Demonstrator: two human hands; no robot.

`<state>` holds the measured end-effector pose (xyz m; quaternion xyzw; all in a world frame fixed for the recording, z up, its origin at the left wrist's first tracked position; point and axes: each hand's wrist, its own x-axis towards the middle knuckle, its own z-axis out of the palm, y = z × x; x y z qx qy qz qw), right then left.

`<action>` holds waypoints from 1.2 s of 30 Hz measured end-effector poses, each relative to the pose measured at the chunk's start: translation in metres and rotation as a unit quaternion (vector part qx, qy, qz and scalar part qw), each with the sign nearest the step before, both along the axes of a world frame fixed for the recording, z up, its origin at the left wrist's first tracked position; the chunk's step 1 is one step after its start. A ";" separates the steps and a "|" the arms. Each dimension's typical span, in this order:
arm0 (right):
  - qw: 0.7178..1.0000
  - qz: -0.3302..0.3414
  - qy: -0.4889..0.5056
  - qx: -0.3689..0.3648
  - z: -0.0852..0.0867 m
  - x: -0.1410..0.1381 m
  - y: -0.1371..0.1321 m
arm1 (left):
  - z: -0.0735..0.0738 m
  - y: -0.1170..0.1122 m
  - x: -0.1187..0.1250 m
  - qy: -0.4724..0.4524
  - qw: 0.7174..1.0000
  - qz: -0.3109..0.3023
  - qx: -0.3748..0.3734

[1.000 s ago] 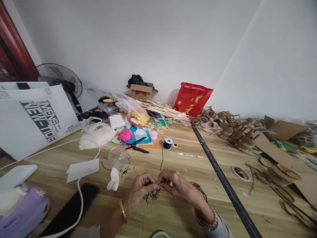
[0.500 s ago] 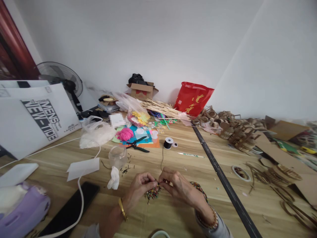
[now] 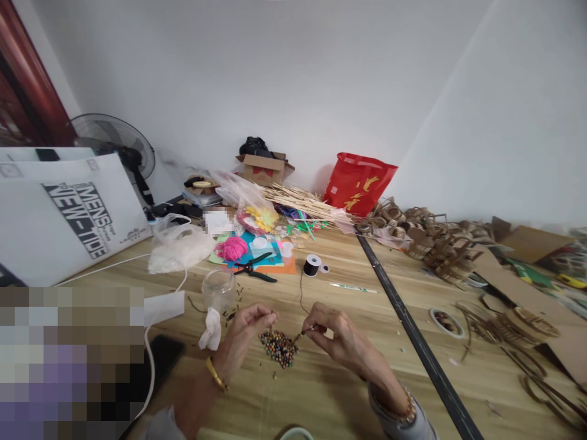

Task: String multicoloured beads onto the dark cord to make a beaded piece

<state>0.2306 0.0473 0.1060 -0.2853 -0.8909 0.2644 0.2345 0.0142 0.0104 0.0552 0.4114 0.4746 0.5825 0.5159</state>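
Observation:
A loose pile of small multicoloured beads lies on the table between my hands. My left hand is closed in a pinch just above the pile's left side; a small dark bit shows at the fingertips, too small to name. To the right of the pile, my right hand pinches a thin dark cord, with a few beads at its fingertips. That cord runs back to a black spool with a white end.
Pliers with dark handles, a clear cup and a crumpled tissue lie left of the spool. Pink yarn rests on coloured paper. Small woven baskets crowd the right side, past a black strip. A pixelated patch covers the lower left.
My hands have moved apart, the left one leftward and the right one slightly rightward, uncovering the bead pile. The beaded strand beside my right wrist no longer shows.

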 end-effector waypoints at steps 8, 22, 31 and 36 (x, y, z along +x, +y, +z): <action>0.999 -0.022 0.033 -0.010 0.005 0.011 0.006 | 0.001 0.010 -0.020 0.032 0.994 0.098 0.024; 0.998 -0.018 0.058 -0.034 0.008 0.010 0.002 | -0.006 0.011 -0.020 0.065 0.995 0.069 0.019; 0.995 0.001 0.071 -0.071 0.002 0.000 -0.001 | -0.002 0.005 -0.010 0.064 0.998 -0.013 0.013; 0.993 0.010 0.051 -0.110 -0.003 -0.007 -0.003 | -0.003 -0.003 0.003 0.004 0.992 -0.123 0.004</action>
